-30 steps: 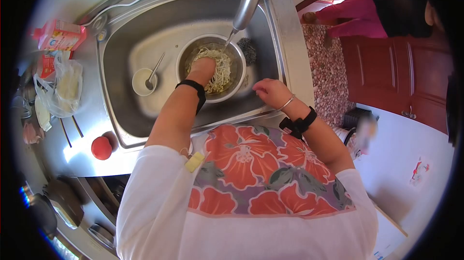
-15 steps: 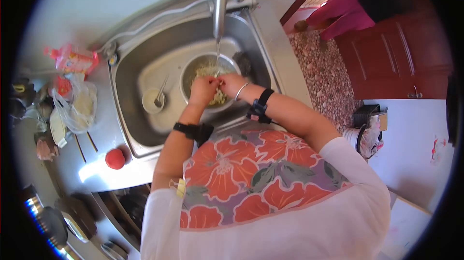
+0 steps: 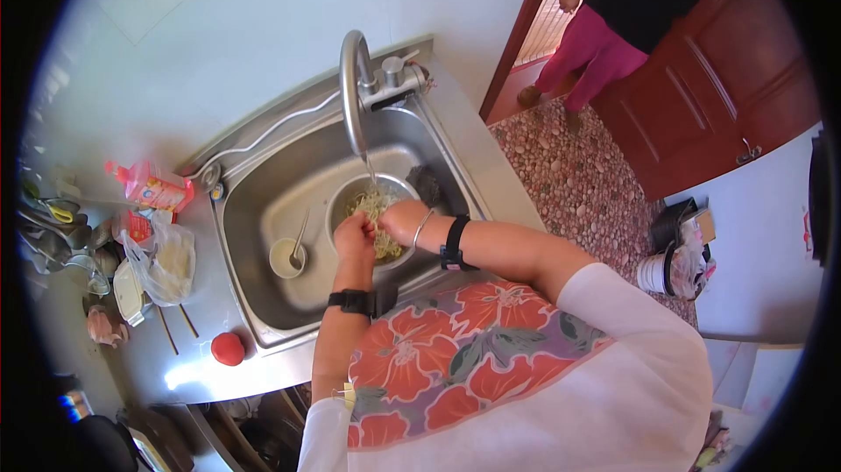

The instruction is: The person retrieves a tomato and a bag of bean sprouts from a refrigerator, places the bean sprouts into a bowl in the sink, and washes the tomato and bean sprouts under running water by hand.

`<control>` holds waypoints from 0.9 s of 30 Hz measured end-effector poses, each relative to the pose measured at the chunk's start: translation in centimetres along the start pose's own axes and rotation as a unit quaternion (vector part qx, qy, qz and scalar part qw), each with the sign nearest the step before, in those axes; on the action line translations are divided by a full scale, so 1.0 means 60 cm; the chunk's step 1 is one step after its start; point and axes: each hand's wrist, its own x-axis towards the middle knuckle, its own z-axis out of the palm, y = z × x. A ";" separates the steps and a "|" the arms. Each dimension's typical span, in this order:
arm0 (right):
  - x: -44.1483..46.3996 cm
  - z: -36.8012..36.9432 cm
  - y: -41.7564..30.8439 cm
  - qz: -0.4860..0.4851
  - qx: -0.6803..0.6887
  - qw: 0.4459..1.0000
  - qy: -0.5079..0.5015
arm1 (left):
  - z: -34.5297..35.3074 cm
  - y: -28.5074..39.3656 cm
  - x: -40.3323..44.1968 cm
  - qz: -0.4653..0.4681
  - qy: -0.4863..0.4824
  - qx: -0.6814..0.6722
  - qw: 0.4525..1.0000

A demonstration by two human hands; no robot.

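Observation:
A round metal bowl (image 3: 330, 225) sits in the sink, with pale bean sprouts (image 3: 375, 201) inside. Over the bowl's near half, my left hand (image 3: 353, 235) is closed, its fingertips pinched together among the sprouts. My right hand (image 3: 404, 222) meets it from the right, fingers curled inward and partly hidden behind its back. Both appear to grip sprouts, though the strands between the fingers are too small to see clearly. A thin stream of water runs from the curved faucet (image 3: 352, 95) into the bowl.
A small white bowl (image 3: 279, 263) with a spoon (image 3: 299, 248) stands in the sink (image 3: 254, 301); a dark scrubber (image 3: 424, 183) lies behind the metal bowl. On the left counter are a red round object (image 3: 228, 348), chopsticks (image 3: 167, 330), a plastic bag (image 3: 169, 266) and a pink bottle (image 3: 151, 186). A person (image 3: 626, 21) stands by the red door.
My view has tilted upward, so the sink sits lower and more wall shows. Both hands stay together over the bowl, and water keeps running. The other person has shifted slightly by the doorway.

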 end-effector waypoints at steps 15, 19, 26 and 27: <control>0.087 -0.256 0.212 0.090 -0.012 0.910 0.406 | -0.049 0.054 -0.116 0.033 -0.126 -0.028 0.991; 0.116 -0.289 0.241 0.113 -0.019 0.945 0.305 | -0.087 0.028 -0.116 0.060 -0.116 -0.043 0.991; 0.144 -0.271 0.261 0.091 0.015 0.928 0.362 | -0.093 0.033 -0.129 0.031 -0.064 -0.075 0.995; 0.146 -0.271 0.253 0.115 0.039 0.908 0.402 | -0.100 0.031 -0.128 0.036 -0.043 -0.076 0.995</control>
